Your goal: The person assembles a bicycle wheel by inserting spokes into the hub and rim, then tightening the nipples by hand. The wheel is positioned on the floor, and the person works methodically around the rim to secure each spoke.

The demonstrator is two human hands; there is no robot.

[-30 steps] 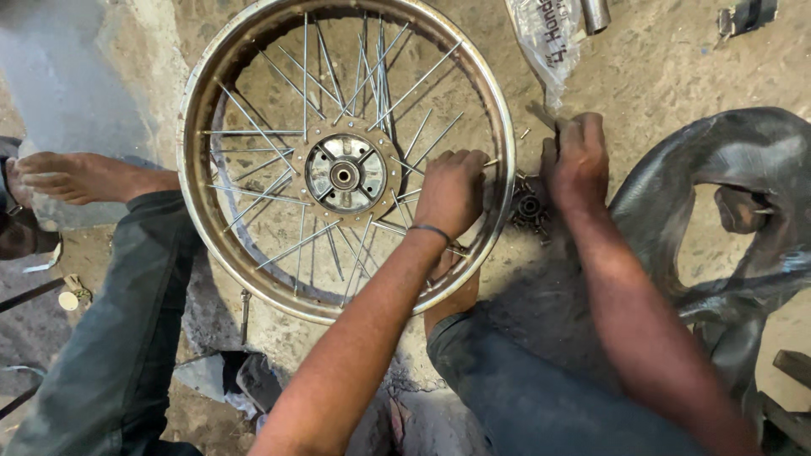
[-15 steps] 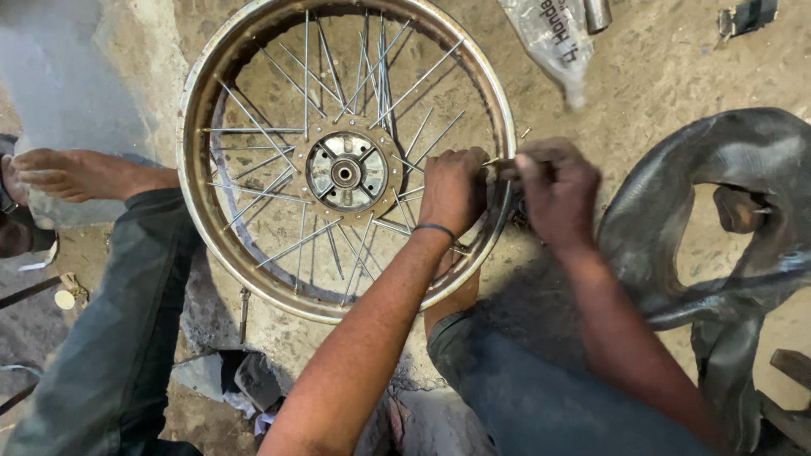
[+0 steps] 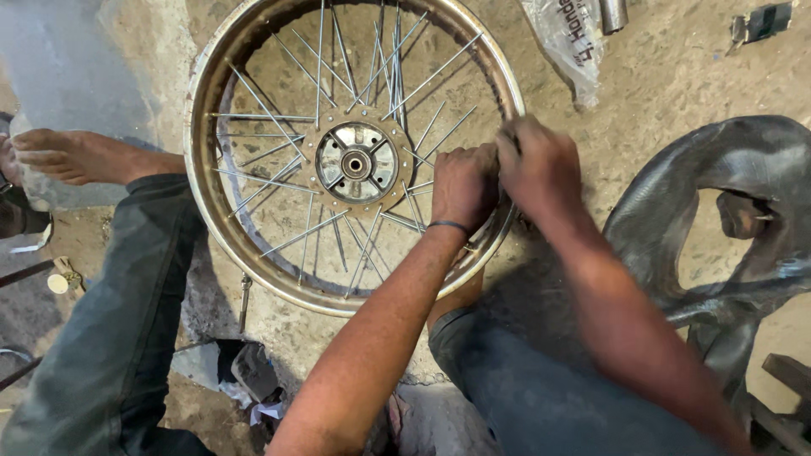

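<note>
A spoked metal wheel rim (image 3: pixel 203 211) lies flat on the dirt floor, its hub (image 3: pixel 356 163) in the middle. My left hand (image 3: pixel 463 187), with a dark band on the wrist, is closed around spokes just inside the rim's right side. My right hand (image 3: pixel 541 165) presses on the rim's right edge beside it, touching the left hand. Its fingers are curled over something small that they hide, and it is blurred.
A black rubber inner tube (image 3: pixel 726 160) lies at the right. A clear plastic bag (image 3: pixel 568 46) and a metal cylinder (image 3: pixel 612 13) lie at the top. My bare foot (image 3: pixel 76 156) and trousered legs flank the wheel. A thin metal tool (image 3: pixel 244 300) lies below the rim.
My right hand has moved left from outside the rim onto its edge, next to the left hand. A thin tool that stuck out of its fingers is now hidden. The left hand has stayed put.
</note>
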